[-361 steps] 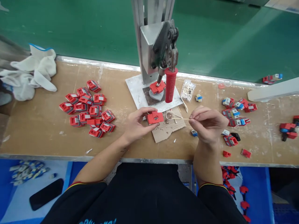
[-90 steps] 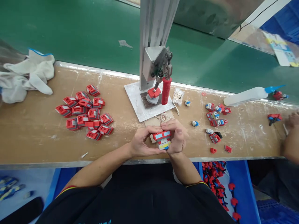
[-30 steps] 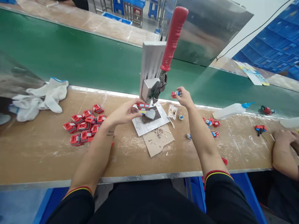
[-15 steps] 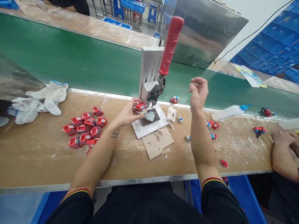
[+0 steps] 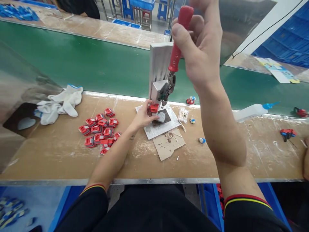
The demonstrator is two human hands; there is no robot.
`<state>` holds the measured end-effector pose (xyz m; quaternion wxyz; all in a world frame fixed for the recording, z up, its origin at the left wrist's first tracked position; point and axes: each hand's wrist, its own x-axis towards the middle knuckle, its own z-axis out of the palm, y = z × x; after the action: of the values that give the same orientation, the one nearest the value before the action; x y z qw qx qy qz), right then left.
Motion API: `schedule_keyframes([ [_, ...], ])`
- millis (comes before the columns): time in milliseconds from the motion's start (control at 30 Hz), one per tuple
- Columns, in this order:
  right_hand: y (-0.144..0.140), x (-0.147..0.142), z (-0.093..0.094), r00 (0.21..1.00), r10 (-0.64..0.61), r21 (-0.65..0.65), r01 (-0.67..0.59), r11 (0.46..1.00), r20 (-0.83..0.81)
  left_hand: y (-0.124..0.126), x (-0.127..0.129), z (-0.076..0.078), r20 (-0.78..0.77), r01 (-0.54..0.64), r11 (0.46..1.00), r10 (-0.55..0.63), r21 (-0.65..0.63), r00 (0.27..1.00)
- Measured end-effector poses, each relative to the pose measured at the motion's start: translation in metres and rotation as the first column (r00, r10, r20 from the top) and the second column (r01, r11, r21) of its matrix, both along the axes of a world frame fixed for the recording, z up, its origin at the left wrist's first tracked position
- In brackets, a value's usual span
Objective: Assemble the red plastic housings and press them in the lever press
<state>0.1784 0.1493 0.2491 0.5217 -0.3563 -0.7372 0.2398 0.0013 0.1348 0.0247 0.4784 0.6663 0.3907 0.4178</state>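
head view: i see the left hand point(image 5: 143, 118) just left of the press point(image 5: 158, 89), narrowed around a red block point(image 5: 154, 108), thumb on the near side and fingers on the far side. the block sits low in front of the press, by the left edge of a grey heart-shaped pad point(image 5: 162, 117) on the pale plate point(image 5: 150, 133). from my end i cannot tell whether block and pad touch.

the right hand point(image 5: 203, 48) is raised at the top of the press, with the red handle point(image 5: 175, 58) passing between its thumb and fingers; i cannot tell whether it is closed tight, since the fingers are partly hidden and blurred. the handle points up and leans right.

nearer me than the press, a torn cardboard piece point(image 5: 164, 147) meets the plate, thin pale sticks point(image 5: 172, 135) lying on it. right of the press i make out a clear bag point(image 5: 183, 115) of small white sticks, a small blue-and-white piece point(image 5: 192, 120) beside it, and a white bottle point(image 5: 252, 112) partly behind the right forearm. left of the press, a pile of red-and-grey blocks point(image 5: 98, 129) lies on the surface point(image 5: 140, 164), with white gloves point(image 5: 70, 100) beyond it.
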Motion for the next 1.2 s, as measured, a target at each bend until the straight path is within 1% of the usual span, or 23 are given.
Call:
schedule_keyframes([
  [33,-0.003,-0.001,0.001,1.0,-0.023,0.033,0.022,0.999,0.008,-0.001,0.002,0.0,-0.032,-0.035,0.999,0.036,0.02,0.999],
  [100,-0.013,-0.001,-0.002,0.997,-0.076,0.168,0.077,0.983,-0.015,-0.004,0.007,-0.002,-0.073,-0.093,0.994,0.096,0.049,0.993],
  [133,-0.02,0.002,-0.005,0.995,-0.09,0.216,0.095,0.972,-0.035,-0.005,0.009,-0.003,-0.082,-0.112,0.992,0.117,0.061,0.99],
  [200,-0.037,0.009,-0.017,0.989,-0.118,0.314,0.142,0.939,-0.095,-0.007,0.014,-0.006,-0.087,-0.132,0.988,0.139,0.086,0.986],
  [300,-0.063,0.019,-0.042,0.965,-0.2,0.42,0.255,0.871,-0.17,-0.008,0.02,-0.01,-0.074,-0.113,0.987,0.122,0.114,0.99],
  [367,-0.077,0.023,-0.06,0.946,-0.259,0.429,0.32,0.845,-0.195,-0.008,0.022,-0.012,-0.056,-0.079,0.99,0.086,0.117,0.995],
  [500,-0.094,0.023,-0.09,0.928,-0.333,0.375,0.371,0.85,-0.165,-0.006,0.024,-0.015,-0.053,-0.025,0.994,0.031,0.105,0.998],
  [567,-0.098,0.021,-0.1,0.917,-0.361,0.396,0.398,0.827,-0.17,-0.005,0.025,-0.018,-0.059,-0.016,0.994,0.022,0.106,0.998],
  [667,-0.103,0.019,-0.112,0.89,-0.415,0.436,0.455,0.776,-0.189,-0.004,0.026,-0.022,-0.08,-0.01,0.992,0.02,0.124,0.997],
  [800,-0.11,0.019,-0.131,0.868,-0.478,0.44,0.486,0.755,-0.138,-0.003,0.028,-0.024,-0.109,-0.007,0.991,0.022,0.131,0.994],
  [867,-0.111,0.021,-0.14,0.863,-0.493,0.435,0.487,0.757,-0.107,-0.003,0.028,-0.024,-0.105,-0.002,0.991,0.016,0.13,0.994],
  [900,-0.112,0.022,-0.144,0.869,-0.485,0.429,0.477,0.767,-0.099,-0.003,0.028,-0.024,-0.103,0.001,0.991,0.013,0.133,0.995],
  [1033,-0.111,0.025,-0.154,0.914,-0.395,0.39,0.398,0.83,-0.091,-0.003,0.026,-0.024,-0.102,0.011,0.989,0.004,0.146,0.995],
  [1100,-0.112,0.024,-0.156,0.918,-0.384,0.388,0.389,0.836,-0.095,-0.004,0.026,-0.024,-0.101,0.018,0.989,-0.003,0.148,0.995],
  [1200,-0.116,0.022,-0.157,0.912,-0.401,0.395,0.401,0.826,-0.087,-0.006,0.026,-0.022,-0.1,0.01,0.988,0.005,0.156,0.995],
])
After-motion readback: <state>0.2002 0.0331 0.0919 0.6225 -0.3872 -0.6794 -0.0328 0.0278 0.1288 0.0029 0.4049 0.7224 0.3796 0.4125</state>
